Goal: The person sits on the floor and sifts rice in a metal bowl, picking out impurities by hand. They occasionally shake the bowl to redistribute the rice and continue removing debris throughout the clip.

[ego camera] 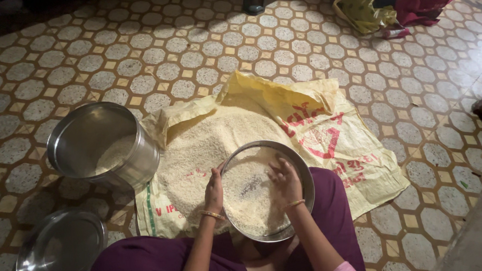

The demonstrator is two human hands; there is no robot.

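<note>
The left hand grips the rim of a round steel plate that rests on the person's lap and holds rice. The right hand lies on the rice, fingers spread and clamped on nothing. A larger rice heap covers a yellow woven sack on the tiled floor. A steel container and its lid stand to the left.
</note>
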